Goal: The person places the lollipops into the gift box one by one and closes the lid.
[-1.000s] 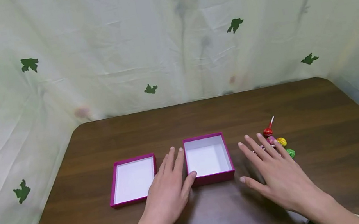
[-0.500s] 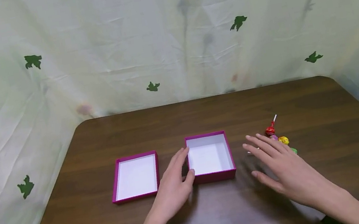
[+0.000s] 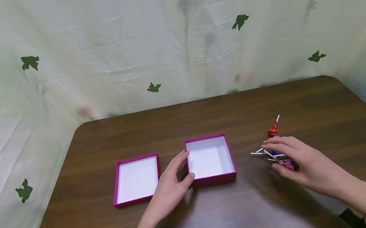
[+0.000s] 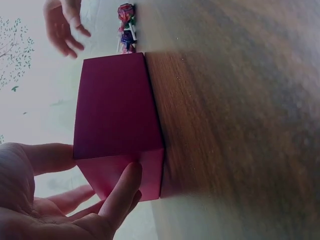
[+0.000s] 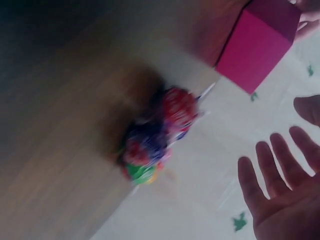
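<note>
A magenta box (image 3: 215, 181) with a white inside stands upright, its top uncovered. Against its left wall rests my left hand (image 3: 173, 184), fingers relaxed, with the thumb at the near left corner; the left wrist view shows fingertips (image 4: 131, 172) touching that wall. To the right of the box lies a cluster of wrapped lollipops (image 3: 277, 156), white sticks pointing left. Over it my right hand (image 3: 307, 161) hangs with fingers spread apart from the thumb, hiding part of the cluster. A red lollipop (image 3: 273, 130) lies just behind. In the right wrist view, the palm (image 5: 290, 205) holds nothing.
Left of the box lies its shallow magenta lid (image 3: 137, 180), white inside facing up. Everything stands on a brown wooden table (image 3: 222, 216). Behind it hangs a pale cloth (image 3: 104, 54) with green leaf-like shapes.
My right hand has moved right and turned more onto its side, uncovering lollipop sticks and dark wrappers. My left hand has moved its fingertips against the box wall. Box and lid stay put.
</note>
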`<action>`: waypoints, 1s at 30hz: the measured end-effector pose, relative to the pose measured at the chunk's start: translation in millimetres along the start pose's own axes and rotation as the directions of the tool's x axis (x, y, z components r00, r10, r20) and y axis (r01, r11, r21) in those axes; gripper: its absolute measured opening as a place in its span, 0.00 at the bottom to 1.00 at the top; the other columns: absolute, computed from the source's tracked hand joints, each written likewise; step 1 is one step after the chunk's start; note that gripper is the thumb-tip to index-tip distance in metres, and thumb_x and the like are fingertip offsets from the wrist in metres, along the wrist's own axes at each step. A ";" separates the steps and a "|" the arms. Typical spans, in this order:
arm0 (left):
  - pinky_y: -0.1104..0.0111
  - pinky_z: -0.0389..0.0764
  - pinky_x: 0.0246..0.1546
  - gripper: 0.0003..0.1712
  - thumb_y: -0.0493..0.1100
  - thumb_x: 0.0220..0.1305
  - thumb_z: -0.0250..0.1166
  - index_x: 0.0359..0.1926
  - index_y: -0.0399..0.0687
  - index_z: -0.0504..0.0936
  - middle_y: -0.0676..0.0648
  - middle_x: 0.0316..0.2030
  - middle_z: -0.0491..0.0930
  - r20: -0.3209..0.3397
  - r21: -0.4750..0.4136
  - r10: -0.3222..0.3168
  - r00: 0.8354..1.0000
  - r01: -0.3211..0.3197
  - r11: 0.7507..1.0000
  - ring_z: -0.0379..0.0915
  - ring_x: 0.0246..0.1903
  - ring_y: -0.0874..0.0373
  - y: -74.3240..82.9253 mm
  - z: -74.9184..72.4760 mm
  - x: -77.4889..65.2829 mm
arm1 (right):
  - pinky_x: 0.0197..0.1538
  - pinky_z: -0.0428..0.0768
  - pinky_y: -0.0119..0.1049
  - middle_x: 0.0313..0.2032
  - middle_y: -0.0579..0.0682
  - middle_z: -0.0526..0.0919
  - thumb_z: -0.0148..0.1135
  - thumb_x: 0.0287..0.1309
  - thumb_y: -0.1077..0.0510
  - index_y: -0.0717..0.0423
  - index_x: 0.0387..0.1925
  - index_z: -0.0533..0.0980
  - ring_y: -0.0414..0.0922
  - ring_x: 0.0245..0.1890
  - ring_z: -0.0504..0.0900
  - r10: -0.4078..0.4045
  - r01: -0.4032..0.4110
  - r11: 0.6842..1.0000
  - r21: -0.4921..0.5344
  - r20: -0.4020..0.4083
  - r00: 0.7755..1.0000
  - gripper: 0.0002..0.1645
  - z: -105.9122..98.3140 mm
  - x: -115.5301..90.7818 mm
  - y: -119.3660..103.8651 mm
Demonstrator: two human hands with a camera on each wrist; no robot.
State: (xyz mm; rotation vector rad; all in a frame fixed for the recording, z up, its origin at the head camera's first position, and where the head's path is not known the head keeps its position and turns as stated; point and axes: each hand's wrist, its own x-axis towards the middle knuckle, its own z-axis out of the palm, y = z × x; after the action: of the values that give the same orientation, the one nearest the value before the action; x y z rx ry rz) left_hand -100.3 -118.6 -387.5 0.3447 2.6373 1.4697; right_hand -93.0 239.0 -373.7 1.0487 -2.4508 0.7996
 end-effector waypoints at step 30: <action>0.46 0.69 0.59 0.35 0.43 0.66 0.64 0.73 0.56 0.64 0.51 0.72 0.59 0.035 -0.027 -0.066 0.997 0.067 0.997 0.68 0.63 0.43 3.2 -1.6 -0.6 | 0.47 0.70 0.24 0.42 0.37 0.82 0.68 0.53 0.72 0.42 0.43 0.81 0.36 0.42 0.78 -0.009 -0.062 0.970 0.236 0.291 0.957 0.23 0.5 -19.2 51.3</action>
State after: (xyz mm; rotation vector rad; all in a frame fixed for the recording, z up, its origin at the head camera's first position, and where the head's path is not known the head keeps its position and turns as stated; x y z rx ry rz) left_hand -99.6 -118.5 -384.0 0.2741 2.5728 1.4654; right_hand -118.5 278.1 -402.3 1.3060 -2.6628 1.0418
